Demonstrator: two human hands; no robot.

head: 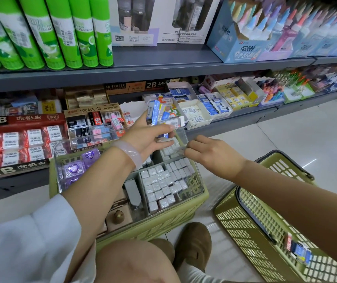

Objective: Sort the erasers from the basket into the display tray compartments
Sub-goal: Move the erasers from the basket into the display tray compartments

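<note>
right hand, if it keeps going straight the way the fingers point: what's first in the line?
Probably the left hand, which grips a bundle of erasers. The right hand points left along the clear tray's far rim, its fingertips at that rim. Depth between the hands is unclear.

bright overhead light, floor (pixel 306 139) glare, blurred bowed edges.

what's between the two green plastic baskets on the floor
In the head view, bare white floor tile separates the green plastic basket holding the clear tray from the other green plastic basket.
</note>
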